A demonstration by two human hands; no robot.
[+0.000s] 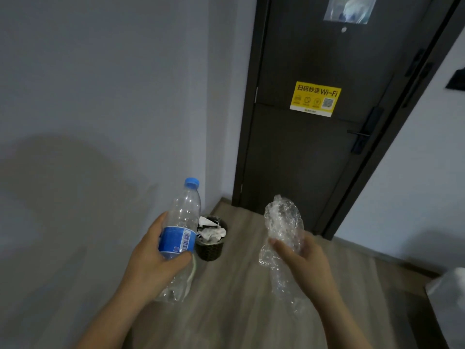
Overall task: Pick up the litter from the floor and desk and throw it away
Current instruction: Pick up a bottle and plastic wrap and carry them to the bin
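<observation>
My left hand [153,260] grips an empty clear plastic bottle [185,215] with a blue cap and blue label, held upright and tilted slightly right. My right hand [302,255] holds a crumpled piece of clear plastic wrap [283,222], which sticks up above the fingers and hangs below them. Between and beyond the two hands, a small dark woven waste bin [210,251] stands on the wooden floor in the corner by the wall. Crumpled white paper fills it to the rim.
A dark door [314,147] with a yellow Wi-Fi sticker stands shut behind the bin. A pale wall [100,96] runs along the left. Wooden floor [239,298] spreads below. A white object [450,293] shows at the lower right edge.
</observation>
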